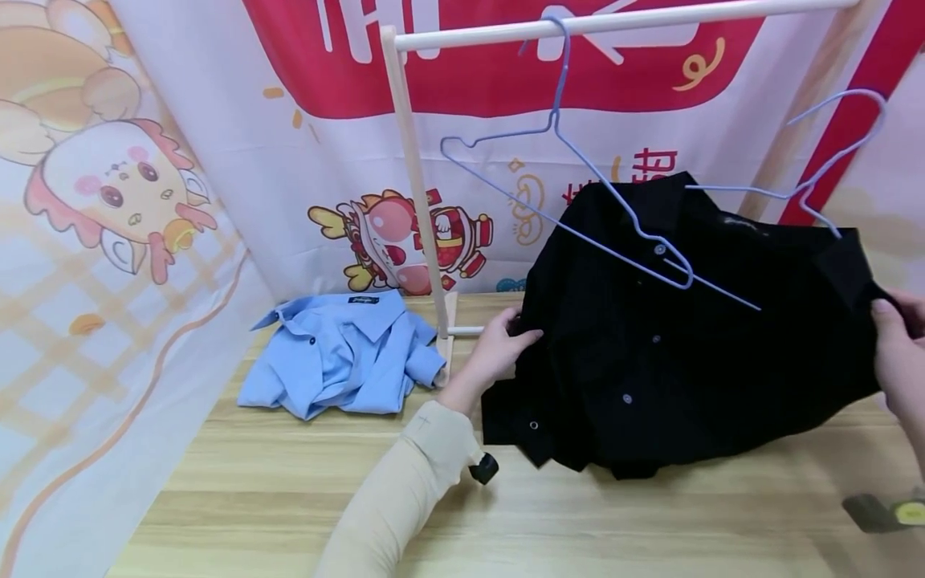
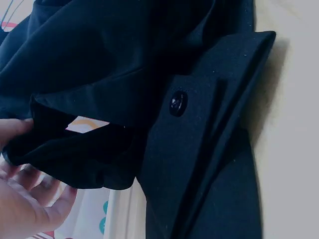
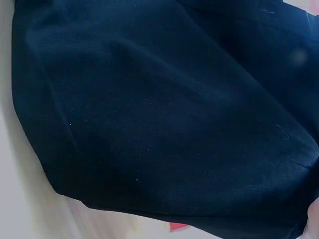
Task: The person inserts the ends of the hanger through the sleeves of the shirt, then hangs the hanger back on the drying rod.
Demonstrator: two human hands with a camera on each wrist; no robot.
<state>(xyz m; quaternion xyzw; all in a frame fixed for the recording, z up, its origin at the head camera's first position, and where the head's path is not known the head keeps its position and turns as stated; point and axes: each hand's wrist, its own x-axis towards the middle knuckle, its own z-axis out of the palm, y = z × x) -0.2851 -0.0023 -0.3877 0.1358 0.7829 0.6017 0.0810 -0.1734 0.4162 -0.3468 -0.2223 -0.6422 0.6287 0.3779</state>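
Observation:
A black button-up shirt (image 1: 694,361) is held up over the wooden table, its collar toward the back. My left hand (image 1: 499,349) grips its left side, the thumb in front; in the left wrist view the hand (image 2: 30,199) curls around a fold beside a buttoned piece of cloth (image 2: 177,104). At the far right my right hand (image 1: 899,353) pinches the shirt's other side, the thumb on the front. A blue wire hanger (image 1: 809,186) rises from the shirt's neck, its hook free of the rod and its lower part hidden by cloth.
Another blue hanger (image 1: 555,116) hangs from the wooden rack's rod (image 1: 477,34) and overlaps the shirt's front in the head view. A crumpled light blue shirt (image 1: 354,353) lies on the table (image 1: 289,498) left of the rack post (image 1: 419,177). A printed cloth backdrop stands behind.

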